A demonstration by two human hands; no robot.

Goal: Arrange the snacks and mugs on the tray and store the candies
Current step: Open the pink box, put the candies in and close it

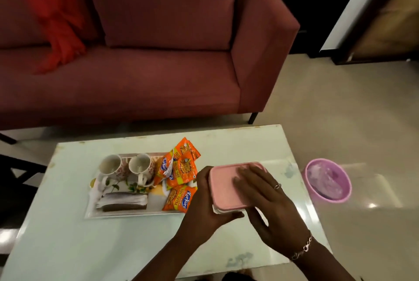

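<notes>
A pink-lidded container (pixel 223 186) sits on the white table (pixel 90 246), right of the tray (pixel 127 214). My left hand (pixel 204 208) grips its left side and front corner. My right hand (pixel 267 199) lies flat on the lid, fingers spread. On the tray stand two floral mugs, one on the left (pixel 111 165) and one beside it (pixel 141 166), with several orange snack packets (pixel 180 174) piled on the right end. A dark wrapped bar (pixel 124 201) lies at the tray's front. No candies are visible.
A pink bucket (pixel 327 181) with clear plastic inside stands on the floor right of the table. A red sofa (pixel 147 65) with an orange cloth (pixel 59 20) runs behind the table. A dark chair (pixel 13 181) is at the left edge.
</notes>
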